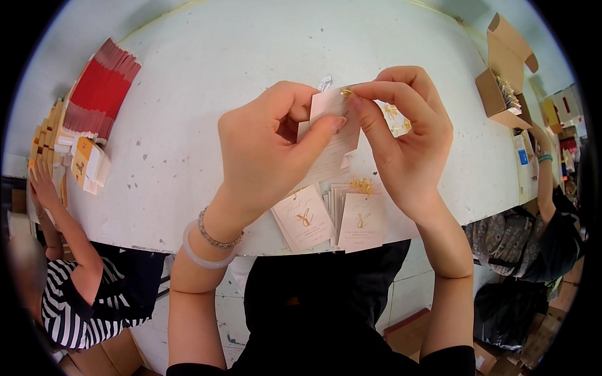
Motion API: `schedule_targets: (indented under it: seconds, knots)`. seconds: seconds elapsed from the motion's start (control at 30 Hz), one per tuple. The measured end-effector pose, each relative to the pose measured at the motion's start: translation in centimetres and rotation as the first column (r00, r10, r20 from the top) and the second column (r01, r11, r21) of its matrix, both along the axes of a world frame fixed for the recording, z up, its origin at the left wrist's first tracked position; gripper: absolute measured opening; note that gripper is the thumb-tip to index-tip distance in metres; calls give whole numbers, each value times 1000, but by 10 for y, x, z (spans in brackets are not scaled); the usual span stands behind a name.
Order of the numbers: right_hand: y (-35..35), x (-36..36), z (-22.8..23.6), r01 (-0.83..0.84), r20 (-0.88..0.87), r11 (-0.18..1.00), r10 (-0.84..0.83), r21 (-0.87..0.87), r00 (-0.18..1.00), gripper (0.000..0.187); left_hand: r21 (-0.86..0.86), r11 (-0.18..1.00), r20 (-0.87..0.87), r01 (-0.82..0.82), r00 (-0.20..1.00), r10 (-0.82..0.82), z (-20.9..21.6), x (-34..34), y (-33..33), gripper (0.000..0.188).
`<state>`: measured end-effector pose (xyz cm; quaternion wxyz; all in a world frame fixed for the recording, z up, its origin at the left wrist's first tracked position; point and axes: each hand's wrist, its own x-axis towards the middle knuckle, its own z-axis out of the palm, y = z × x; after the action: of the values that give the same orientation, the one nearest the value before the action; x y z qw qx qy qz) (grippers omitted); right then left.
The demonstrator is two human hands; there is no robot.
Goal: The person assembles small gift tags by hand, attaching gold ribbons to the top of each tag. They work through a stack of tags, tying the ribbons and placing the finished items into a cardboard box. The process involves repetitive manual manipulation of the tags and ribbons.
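My left hand (pixel 263 144) grips a small pale pink printed card (pixel 322 105) between thumb and fingers, above the table. At the card's top corner, my right hand (pixel 407 135) pinches a small gold pin (pixel 346 93) between thumb and forefinger. Whether the pin passes through the card is too small to tell. Below my hands, near the table's front edge, lie two stacks of similar cards: a left stack (pixel 305 220) and a right stack (pixel 364 219). Gold pins (pixel 362 184) cluster at the right stack's top. More loose gold pins (pixel 392 113) lie behind my right fingers.
On the white table (pixel 219 50), a bundle of red folded packets (pixel 100 91) and a white-and-orange box (pixel 89 164) stand at left. An open cardboard box (pixel 505 100) sits at right. Co-workers' hands show at both sides, one hand (pixel 44 182) left, another (pixel 540 139) right.
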<state>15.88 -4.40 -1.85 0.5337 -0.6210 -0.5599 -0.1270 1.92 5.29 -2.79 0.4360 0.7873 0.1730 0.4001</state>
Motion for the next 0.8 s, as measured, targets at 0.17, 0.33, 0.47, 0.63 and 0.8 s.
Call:
schedule_targets:
  seconds: [0.17,0.33,0.47,0.63,0.8]
  knots:
    - [3,0,4,-97,-197,995,92,-16,976,8,43,999,42,-15,999,13,-2,0,2,12]
    - [3,0,8,-116,-212,992,102,-54,972,7,57,998,29,-11,1000,9,-1,1,1,11]
    - [2,-3,11,-84,-174,991,65,-106,983,8,133,990,85,-56,995,44,-3,6,0,12]
    - [0,0,10,-90,-139,974,62,-206,988,11,592,792,66,-153,988,141,-5,4,5,15]
    - [4,1,6,-91,-227,983,53,-161,972,7,716,672,111,-191,981,160,-10,5,10,19]
